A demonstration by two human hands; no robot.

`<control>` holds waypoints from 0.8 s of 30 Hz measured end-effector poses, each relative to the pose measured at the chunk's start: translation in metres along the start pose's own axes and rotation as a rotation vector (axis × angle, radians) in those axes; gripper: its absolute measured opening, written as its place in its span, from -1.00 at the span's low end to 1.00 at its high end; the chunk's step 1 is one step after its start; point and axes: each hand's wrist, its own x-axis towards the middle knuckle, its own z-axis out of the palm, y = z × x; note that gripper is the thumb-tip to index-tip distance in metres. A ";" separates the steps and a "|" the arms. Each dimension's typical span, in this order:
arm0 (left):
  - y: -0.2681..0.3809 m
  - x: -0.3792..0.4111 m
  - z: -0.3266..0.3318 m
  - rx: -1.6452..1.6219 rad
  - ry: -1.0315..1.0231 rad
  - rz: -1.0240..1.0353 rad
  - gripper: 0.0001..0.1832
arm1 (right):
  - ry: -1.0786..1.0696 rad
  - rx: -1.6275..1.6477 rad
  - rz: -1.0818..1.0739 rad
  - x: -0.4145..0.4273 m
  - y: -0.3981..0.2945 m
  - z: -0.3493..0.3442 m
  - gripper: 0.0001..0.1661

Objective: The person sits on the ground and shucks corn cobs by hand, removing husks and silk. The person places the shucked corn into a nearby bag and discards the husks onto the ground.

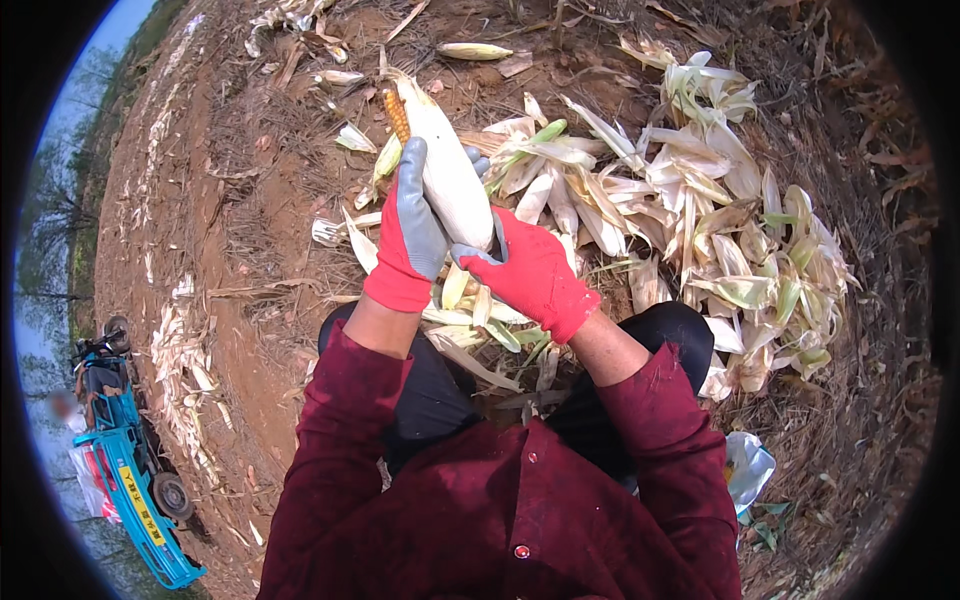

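Both my hands wear red work gloves with grey coated palms and hold one corn ear (455, 176) in pale husk. The husk is parted near the upper left end, where orange kernels (396, 116) show. My left hand (418, 217) grips the ear along its left side, with fingertips showing past its right side. My right hand (517, 259) is closed around the lower end, its thumb beneath the butt. Loose husks (469, 330) lie on the ground below my hands, between my knees.
A large heap of husks (720, 195) spreads at the right. An ear in husk (475, 51) lies on the soil ahead. A plastic sack (746, 469) stands at lower right. Another husk pile (184, 367) lies at left, near a blue cargo tricycle (131, 480) with a person (94, 390) on it.
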 end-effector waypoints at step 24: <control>0.005 -0.026 0.005 0.398 -0.282 -0.265 -0.53 | 0.256 0.834 0.006 0.014 -0.001 -0.069 -0.63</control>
